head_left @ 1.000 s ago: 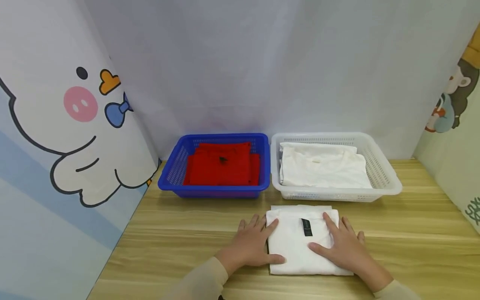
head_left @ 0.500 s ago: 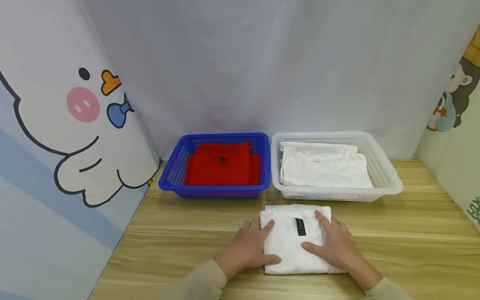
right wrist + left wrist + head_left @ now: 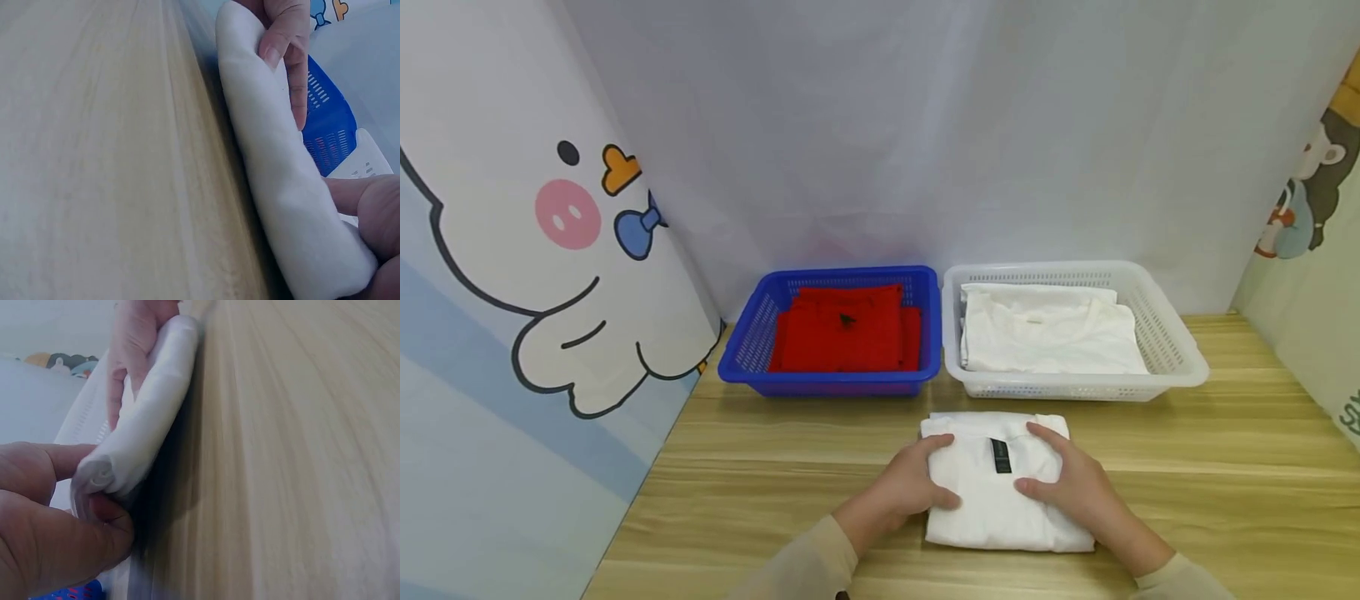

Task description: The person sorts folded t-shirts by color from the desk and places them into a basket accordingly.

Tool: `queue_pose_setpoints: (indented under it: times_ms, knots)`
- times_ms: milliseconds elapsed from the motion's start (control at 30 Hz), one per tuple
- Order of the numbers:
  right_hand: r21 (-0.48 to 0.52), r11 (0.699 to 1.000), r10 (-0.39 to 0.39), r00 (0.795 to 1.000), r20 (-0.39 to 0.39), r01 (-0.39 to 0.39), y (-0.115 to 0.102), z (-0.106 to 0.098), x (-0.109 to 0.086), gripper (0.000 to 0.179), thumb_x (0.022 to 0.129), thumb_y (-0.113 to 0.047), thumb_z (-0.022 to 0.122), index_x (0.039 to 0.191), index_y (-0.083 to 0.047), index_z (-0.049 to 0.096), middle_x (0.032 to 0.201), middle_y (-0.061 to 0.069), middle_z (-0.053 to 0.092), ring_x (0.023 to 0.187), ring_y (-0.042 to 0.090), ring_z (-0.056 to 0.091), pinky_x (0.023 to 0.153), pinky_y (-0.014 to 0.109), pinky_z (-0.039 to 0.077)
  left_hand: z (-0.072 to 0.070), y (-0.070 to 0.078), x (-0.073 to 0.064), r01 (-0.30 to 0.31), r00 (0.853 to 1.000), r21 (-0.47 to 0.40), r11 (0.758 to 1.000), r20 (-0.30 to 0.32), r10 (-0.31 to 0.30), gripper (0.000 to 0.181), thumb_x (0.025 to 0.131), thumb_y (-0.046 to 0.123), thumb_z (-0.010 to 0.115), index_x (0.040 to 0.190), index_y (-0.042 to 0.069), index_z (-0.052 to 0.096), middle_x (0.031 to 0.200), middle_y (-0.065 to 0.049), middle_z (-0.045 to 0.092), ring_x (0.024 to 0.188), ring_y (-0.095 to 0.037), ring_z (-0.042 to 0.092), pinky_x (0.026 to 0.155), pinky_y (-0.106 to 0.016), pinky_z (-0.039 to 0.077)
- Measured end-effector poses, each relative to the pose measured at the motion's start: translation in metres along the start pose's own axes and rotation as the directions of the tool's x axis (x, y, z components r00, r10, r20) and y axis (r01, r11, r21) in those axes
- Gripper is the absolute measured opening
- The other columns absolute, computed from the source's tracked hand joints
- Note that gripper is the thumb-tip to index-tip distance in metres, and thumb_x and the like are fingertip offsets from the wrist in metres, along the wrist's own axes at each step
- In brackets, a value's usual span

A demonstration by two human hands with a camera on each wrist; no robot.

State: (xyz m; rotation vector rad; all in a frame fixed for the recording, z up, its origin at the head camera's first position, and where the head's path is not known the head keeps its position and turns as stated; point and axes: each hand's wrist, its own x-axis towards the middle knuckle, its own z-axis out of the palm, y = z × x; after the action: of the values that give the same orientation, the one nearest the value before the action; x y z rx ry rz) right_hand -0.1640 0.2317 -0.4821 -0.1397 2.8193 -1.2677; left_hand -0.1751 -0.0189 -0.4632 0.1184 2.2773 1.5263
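A folded white shirt [image 3: 977, 508] with a black neck label lies in front of the white basket. My left hand [image 3: 904, 482] grips its left edge, with thumb and forefinger over the top and other fingers tucked under. In the left wrist view, the fingers of the left hand [image 3: 56, 531] curl beneath the layered edge of the shirt [image 3: 140, 437]. My right hand [image 3: 1084, 492] holds the right edge, thumb and forefinger on top; its other fingers are hidden. A dark shadow runs under the shirt [image 3: 269, 144] in the right wrist view; whether it is fully off the table cannot be told.
Behind the shirt stand a blue basket [image 3: 831, 377] with folded red shirts [image 3: 850, 337] and a white basket [image 3: 1075, 382] with folded white shirts [image 3: 1048, 333]. Both are on the wooden table [image 3: 760, 483], near a white cloth wall [image 3: 880, 150].
The shirt has slid left with both hands. The left fingers, earlier spread beside the edge, have curled under it, and the right fingers have gone out of sight below the right edge.
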Motion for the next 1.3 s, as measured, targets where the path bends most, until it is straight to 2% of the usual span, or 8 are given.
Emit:
queue_pose_setpoints:
  times_ms: [133, 300, 533, 667, 767, 900, 1133, 1300]
  knots:
    - [0.074, 0.997, 0.002, 1.000, 0.022, -0.004, -0.001, -0.001, 0.000, 0.081, 0.073, -0.036, 0.083, 0.142, -0.017, 0.046, 0.142, 0.026, 0.044, 0.125, 0.047, 0.043, 0.097, 0.062, 0.037, -0.001, 0.000, -0.001, 0.004, 0.999, -0.043, 0.999, 0.034, -0.003, 0.084, 0.063, -0.012, 0.082, 0.136, 0.018, 0.054, 0.131, -0.012, 0.051, 0.114, -0.026, 0.049, 0.097, -0.044, 0.043]
    - [0.132, 0.991, 0.025, 0.999, 0.038, -0.030, -0.001, -0.003, -0.001, 0.079, 0.074, -0.034, 0.083, 0.143, -0.018, 0.046, 0.142, 0.027, 0.043, 0.124, 0.043, 0.043, 0.097, 0.059, 0.038, -0.004, -0.003, -0.001, -0.063, 0.997, -0.017, 0.998, 0.033, 0.063, 0.084, 0.065, -0.010, 0.081, 0.138, 0.021, 0.053, 0.128, -0.010, 0.053, 0.110, -0.024, 0.050, 0.096, -0.043, 0.043]
    - [0.226, 0.973, 0.028, 0.997, 0.068, -0.043, 0.005, -0.006, -0.002, 0.075, 0.076, -0.030, 0.082, 0.142, -0.016, 0.048, 0.142, 0.023, 0.043, 0.126, 0.035, 0.040, 0.099, 0.050, 0.037, -0.008, -0.014, 0.004, -0.102, 0.988, -0.170, 0.980, 0.095, 0.119, 0.088, 0.068, -0.013, 0.078, 0.144, 0.018, 0.045, 0.125, -0.009, 0.054, 0.106, -0.021, 0.054, 0.091, -0.034, 0.046]
    - [0.281, 0.958, 0.044, 0.996, 0.081, -0.065, 0.006, -0.009, -0.004, 0.076, 0.076, -0.030, 0.082, 0.142, -0.016, 0.048, 0.134, 0.022, 0.049, 0.109, 0.028, 0.053, 0.083, 0.035, 0.050, -0.010, -0.019, 0.003, -0.099, 0.982, -0.273, 0.957, 0.126, 0.138, 0.089, 0.070, -0.014, 0.076, 0.146, 0.018, 0.042, 0.122, -0.009, 0.057, 0.107, -0.020, 0.056, 0.092, -0.033, 0.047]
    - [0.308, 0.949, 0.044, 0.996, 0.083, -0.067, 0.004, -0.013, -0.007, 0.076, 0.076, -0.029, 0.082, 0.143, -0.016, 0.047, 0.129, 0.022, 0.052, 0.096, 0.023, 0.058, 0.070, 0.030, 0.054, -0.012, -0.018, 0.000, -0.114, 0.979, -0.276, 0.955, 0.132, 0.155, 0.088, 0.072, -0.010, 0.077, 0.147, 0.020, 0.041, 0.127, -0.008, 0.056, 0.110, -0.019, 0.055, 0.095, -0.034, 0.046]
    - [0.299, 0.953, 0.030, 0.996, 0.085, -0.054, -0.004, -0.025, -0.015, 0.074, 0.078, -0.028, 0.081, 0.143, -0.018, 0.046, 0.124, 0.023, 0.054, 0.090, 0.021, 0.061, 0.067, 0.031, 0.055, -0.014, -0.010, -0.008, -0.167, 0.970, -0.227, 0.959, 0.134, 0.201, 0.088, 0.073, -0.002, 0.081, 0.147, 0.024, 0.040, 0.133, -0.005, 0.052, 0.113, -0.016, 0.054, 0.096, -0.031, 0.045]
    - [0.242, 0.970, -0.014, 1.000, 0.011, 0.011, -0.023, -0.051, -0.028, 0.072, 0.079, -0.028, 0.080, 0.142, -0.020, 0.047, 0.111, 0.020, 0.061, 0.082, 0.017, 0.063, 0.063, 0.032, 0.055, -0.016, 0.015, -0.018, -0.212, 0.947, -0.304, 0.929, 0.173, 0.272, 0.087, 0.076, -0.003, 0.078, 0.148, 0.027, 0.039, 0.122, -0.007, 0.058, 0.103, -0.017, 0.060, 0.085, -0.031, 0.052]
    - [0.182, 0.983, -0.029, 0.999, -0.035, 0.035, -0.032, -0.071, -0.028, 0.074, 0.079, -0.031, 0.080, 0.144, -0.024, 0.046, 0.112, 0.020, 0.059, 0.081, 0.016, 0.063, 0.061, 0.031, 0.055, -0.019, 0.036, -0.017, -0.252, 0.942, -0.243, 0.937, 0.161, 0.295, 0.086, 0.077, 0.001, 0.079, 0.146, 0.035, 0.040, 0.118, -0.004, 0.059, 0.099, -0.016, 0.062, 0.080, -0.031, 0.054]
